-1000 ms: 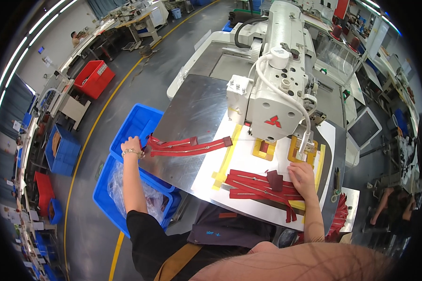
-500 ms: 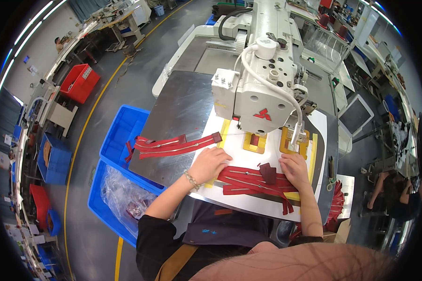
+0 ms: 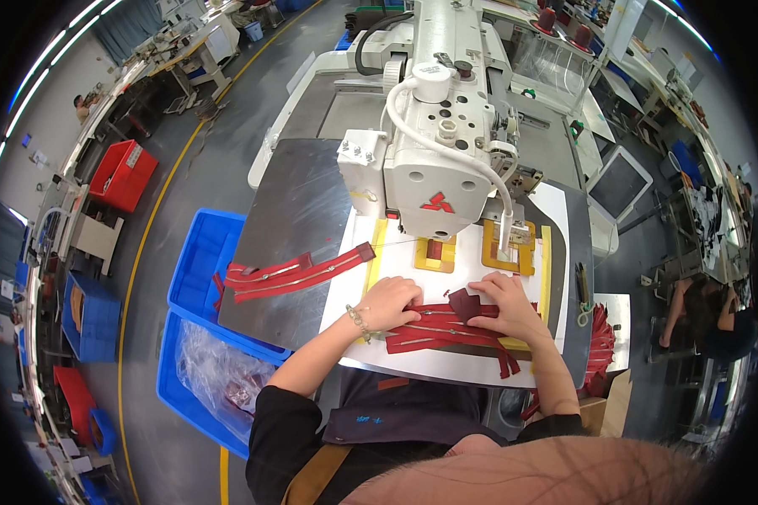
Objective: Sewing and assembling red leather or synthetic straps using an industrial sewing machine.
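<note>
My left hand (image 3: 392, 305) has its fingers curled onto the left ends of a pile of red zipper strips (image 3: 429, 337) on the white board (image 3: 345, 278). To its right, my right hand (image 3: 511, 313) has thumb and fingers around a dark maroon patch (image 3: 461, 305) atop that pile. Just beyond both hands are two yellow frames (image 3: 434, 261) under the white sewing machine head (image 3: 434, 189). More red zippers (image 3: 299, 273) lie at the left, across the steel plate, with a thin thread reaching toward the machine.
Stacked blue bins (image 3: 198, 252), one with plastic bagging, stand at my left. A bundle of red zippers (image 3: 600, 349), scissors (image 3: 583, 316) and a screen (image 3: 619, 189) are at the right. Co-workers (image 3: 703, 316) sit at far right and far left.
My left hand has left the zippers at the plate's left edge and moved right onto the pile. My right hand has come inward onto the maroon patch. The view has shifted slightly.
</note>
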Motion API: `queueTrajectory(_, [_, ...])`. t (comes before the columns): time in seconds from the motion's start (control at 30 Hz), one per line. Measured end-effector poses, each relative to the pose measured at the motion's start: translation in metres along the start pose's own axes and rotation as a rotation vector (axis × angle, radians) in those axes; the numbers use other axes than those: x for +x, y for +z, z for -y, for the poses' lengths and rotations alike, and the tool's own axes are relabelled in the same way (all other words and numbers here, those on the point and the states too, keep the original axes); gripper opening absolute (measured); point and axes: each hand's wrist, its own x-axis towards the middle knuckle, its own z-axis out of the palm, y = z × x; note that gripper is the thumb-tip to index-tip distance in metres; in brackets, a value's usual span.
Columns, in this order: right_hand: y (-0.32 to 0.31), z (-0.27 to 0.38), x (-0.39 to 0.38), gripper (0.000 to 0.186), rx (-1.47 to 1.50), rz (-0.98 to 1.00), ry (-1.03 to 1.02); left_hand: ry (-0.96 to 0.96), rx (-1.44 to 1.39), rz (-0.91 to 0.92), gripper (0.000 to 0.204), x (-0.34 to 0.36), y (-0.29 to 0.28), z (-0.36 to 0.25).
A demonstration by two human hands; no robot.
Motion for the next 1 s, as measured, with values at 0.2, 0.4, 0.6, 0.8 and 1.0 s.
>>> queueTrajectory(0.2, [0.01, 0.009, 0.004, 0.044, 0.027, 0.116, 0.098, -0.019, 0.007, 0.062, 0.022, 0.004, -0.003, 0.0])
queueTrajectory(0.4, [0.003, 0.01, 0.017, 0.026, 0.389, 0.179, 0.183, 0.018, -0.024, 0.068, 0.018, 0.003, -0.004, -0.001])
queueTrajectory(0.6, [0.005, -0.004, 0.051, 0.021, 0.495, 0.164, 0.255, 0.079, 0.077, -0.014, 0.013, -0.002, -0.005, -0.015])
queueTrajectory(0.8, [0.025, 0.015, 0.068, 0.023, 0.148, -0.137, -0.285, 0.062, 0.028, -0.073, 0.011, -0.004, -0.013, -0.033])
queueTrajectory(1.0, [-0.004, 0.011, 0.04, 0.026, 0.607, 0.4, 0.073, -0.011, -0.273, -0.061, 0.009, 0.0, -0.027, -0.04])
